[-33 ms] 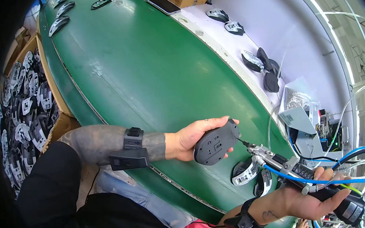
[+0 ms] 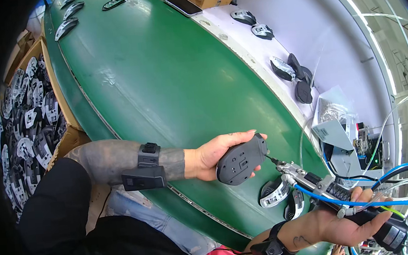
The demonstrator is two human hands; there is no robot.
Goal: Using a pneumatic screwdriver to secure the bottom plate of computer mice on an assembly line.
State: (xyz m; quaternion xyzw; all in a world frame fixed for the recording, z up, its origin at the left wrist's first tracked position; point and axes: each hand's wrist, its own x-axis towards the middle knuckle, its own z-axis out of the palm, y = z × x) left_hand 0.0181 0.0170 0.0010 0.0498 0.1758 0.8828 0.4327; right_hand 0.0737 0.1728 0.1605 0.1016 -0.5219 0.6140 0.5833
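Note:
My left hand (image 2: 211,155) is closed round a black computer mouse (image 2: 240,164), its underside turned up and its thumb side over the green belt. In my right hand (image 2: 348,224) is a powered screwdriver (image 2: 321,185) with a silver metal nose and hoses attached. Its thin bit points at the right end of the mouse; whether the tip touches cannot be made out. Just below the bit, two black-and-white mouse shells (image 2: 275,192) lie on the belt.
A cardboard box (image 2: 65,102) full of mouse shells stands at left. The green conveyor belt (image 2: 157,78) runs away from me, with more shells (image 2: 67,28) at its far left. Along the white ledge lie a phone (image 2: 182,4) and several mouse parts (image 2: 283,68). A screw feeder (image 2: 338,131) stands at right.

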